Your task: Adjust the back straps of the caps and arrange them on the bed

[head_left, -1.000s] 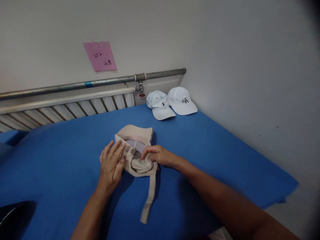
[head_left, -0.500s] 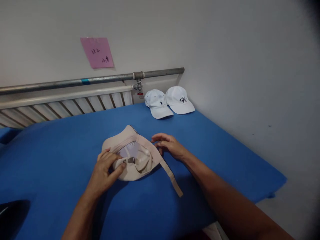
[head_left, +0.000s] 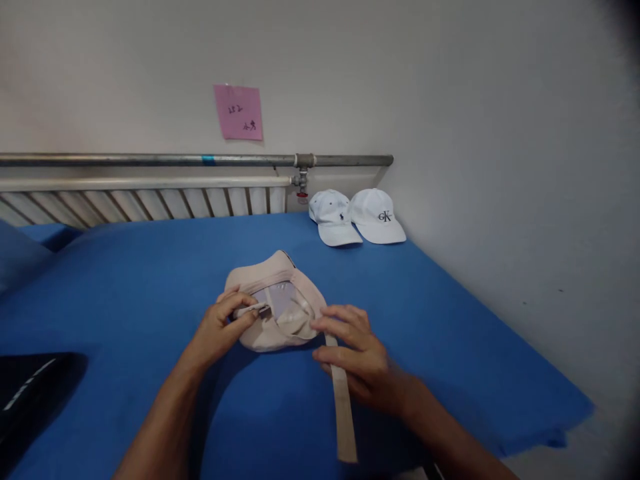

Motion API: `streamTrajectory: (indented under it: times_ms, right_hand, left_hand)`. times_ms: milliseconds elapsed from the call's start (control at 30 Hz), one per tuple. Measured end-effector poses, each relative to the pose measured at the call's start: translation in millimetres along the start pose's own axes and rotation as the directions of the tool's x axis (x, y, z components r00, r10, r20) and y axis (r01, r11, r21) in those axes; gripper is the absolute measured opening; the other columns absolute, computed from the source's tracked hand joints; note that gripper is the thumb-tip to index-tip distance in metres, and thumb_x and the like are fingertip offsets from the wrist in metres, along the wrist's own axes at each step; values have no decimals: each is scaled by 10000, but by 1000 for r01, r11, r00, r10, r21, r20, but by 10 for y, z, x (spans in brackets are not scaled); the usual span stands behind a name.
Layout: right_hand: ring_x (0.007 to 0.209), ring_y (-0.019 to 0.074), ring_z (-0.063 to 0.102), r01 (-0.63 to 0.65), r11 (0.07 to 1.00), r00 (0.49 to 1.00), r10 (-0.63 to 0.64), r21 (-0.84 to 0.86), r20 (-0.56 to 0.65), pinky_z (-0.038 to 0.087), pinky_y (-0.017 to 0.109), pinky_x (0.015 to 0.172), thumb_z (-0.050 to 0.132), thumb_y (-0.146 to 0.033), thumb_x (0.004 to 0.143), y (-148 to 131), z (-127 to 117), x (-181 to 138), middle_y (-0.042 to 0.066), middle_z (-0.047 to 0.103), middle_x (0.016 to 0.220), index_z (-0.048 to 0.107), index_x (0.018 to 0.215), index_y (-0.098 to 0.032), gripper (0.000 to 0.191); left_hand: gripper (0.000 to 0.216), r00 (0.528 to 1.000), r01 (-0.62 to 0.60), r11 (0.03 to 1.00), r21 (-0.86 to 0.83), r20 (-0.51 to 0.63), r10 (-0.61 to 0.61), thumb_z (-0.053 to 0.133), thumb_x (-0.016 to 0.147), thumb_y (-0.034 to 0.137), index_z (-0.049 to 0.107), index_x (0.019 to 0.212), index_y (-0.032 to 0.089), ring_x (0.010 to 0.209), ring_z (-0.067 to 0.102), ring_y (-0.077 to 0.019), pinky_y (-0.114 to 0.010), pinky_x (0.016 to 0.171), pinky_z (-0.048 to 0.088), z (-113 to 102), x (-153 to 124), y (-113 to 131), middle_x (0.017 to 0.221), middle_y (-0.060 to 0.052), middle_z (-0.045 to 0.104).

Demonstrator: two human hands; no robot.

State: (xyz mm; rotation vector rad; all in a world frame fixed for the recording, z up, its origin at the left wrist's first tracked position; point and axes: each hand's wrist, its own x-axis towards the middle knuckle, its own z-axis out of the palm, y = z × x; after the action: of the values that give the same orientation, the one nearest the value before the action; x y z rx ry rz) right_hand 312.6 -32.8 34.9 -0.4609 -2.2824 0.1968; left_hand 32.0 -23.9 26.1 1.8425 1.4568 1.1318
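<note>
A beige baseball cap (head_left: 263, 272) lies crown down on the blue surface, its lining facing me and its brim toward the far left. My left hand (head_left: 223, 327) is closed on the cap's left rear edge, thumb and fingers pinching the short piece by the metal buckle (head_left: 266, 311). From the opposite edge, the loose adjustment strap (head_left: 343, 413) runs down toward me, its end free. My right hand (head_left: 355, 353) is around the strap close to the cap, with fingertips by the cap's rim. The exact contact of the right fingers is partly hidden.
Two white caps, one with a small rider logo (head_left: 334, 217) and one with dark letters (head_left: 379, 217), sit at the back corner. Behind the blue surface (head_left: 150, 287) run a metal pipe (head_left: 250, 160) and radiator (head_left: 195, 202). A black object (head_left: 35, 387) lies at left.
My right hand has come down and closed around the strap, which now points more straight toward me. My left hand has lifted the buckle edge slightly. The view has shifted left.
</note>
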Motion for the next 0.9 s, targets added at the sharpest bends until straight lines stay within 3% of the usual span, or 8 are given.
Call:
streamTrajectory:
  times_ms: [100,200,267,367,467,567,700,900]
  right_hand:
    - [996,169,607,-6,981,995,-13,195,99,411,407,988,446,-134,928,-129,-48,245,82,673,1039,556,1159,-173,259]
    - [722,126,590,-308,888,939,226,343,260,487,283,730,378,-233,973,-81,36,539,25,632,788,575,1033,-173,215]
    - [577,91,527,-490,746,867,363,451,343,454,225,586,379,-262,968,30,166,712,-20,563,674,570,948,-184,207]
    - [444,54,424,-652,482,753,504,586,424,396,184,433,457,-281,921,224,413,873,-40,520,659,573,913,-192,146]
    - [379,34,375,-743,278,639,566,609,521,346,169,341,539,-295,869,371,623,892,-41,514,660,590,908,-187,125]
    - [342,20,346,-746,101,583,577,658,572,302,156,306,589,-320,836,431,729,825,-49,529,641,571,891,-187,146]
    - [352,0,306,-684,-102,558,565,722,608,282,125,313,651,-297,780,351,721,765,-53,550,640,548,874,-182,181]
    - [373,-7,363,-658,-105,621,484,745,617,321,126,331,638,-280,804,224,656,784,-36,560,687,590,809,-160,129]
  left_hand:
    - [204,995,96,994,-52,25,-95,621,781,378,713,836,205,855,600,-221,-337,790,459,11,-26,8,834,-36,686]
    - [254,979,199,958,-206,88,-184,655,777,394,724,922,199,801,603,-194,-292,712,458,15,-34,-14,893,-43,703]
    - [266,966,257,914,-313,123,-229,694,758,385,730,940,196,815,613,-190,-291,737,463,7,-32,-42,925,-49,715]
    - [237,954,298,864,-405,137,-265,760,700,343,746,884,193,774,616,-169,-278,734,463,-19,-22,-85,873,-39,724]
    - [223,946,321,813,-485,125,-299,790,669,315,756,858,202,776,623,-153,-259,747,462,-47,-5,-113,871,-29,734]
    - [239,923,375,745,-552,150,-353,804,654,314,757,857,197,742,629,-134,-235,719,464,-72,15,-127,850,-26,739]
    - [282,886,450,643,-620,223,-406,832,606,331,744,815,165,603,610,-117,-220,598,452,-112,35,-137,724,-24,721]
    - [310,853,505,535,-677,296,-430,862,538,318,712,739,137,495,579,-110,-212,504,426,-158,44,-158,613,-18,683]
